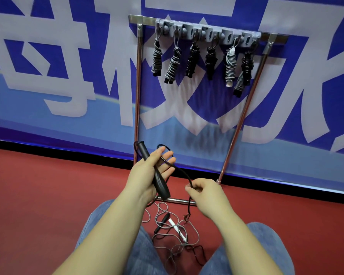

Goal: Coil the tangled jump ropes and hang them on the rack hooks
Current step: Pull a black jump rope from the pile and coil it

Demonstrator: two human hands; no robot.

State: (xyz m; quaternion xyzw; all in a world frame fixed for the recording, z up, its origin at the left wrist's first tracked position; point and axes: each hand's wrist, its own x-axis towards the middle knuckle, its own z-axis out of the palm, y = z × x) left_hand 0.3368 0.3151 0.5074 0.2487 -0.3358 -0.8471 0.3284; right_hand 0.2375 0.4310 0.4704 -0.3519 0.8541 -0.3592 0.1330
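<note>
The left hand (153,171) lies open-palmed under two black handles (157,176), thumb over them. The right hand (204,192), just right, pinches their cord (180,171). More tangled ropes (173,235) lie near on the floor; coiled ropes (203,60) hang on the far rack (207,33).

I see a red floor (48,195). The metal rack (138,96) stands on it against the blue banner. Just in front of the rack's base bar, a tangle of loose ropes (173,235) lies on the floor, with a black handle (163,221) and a white handle (177,228) among them.
</note>
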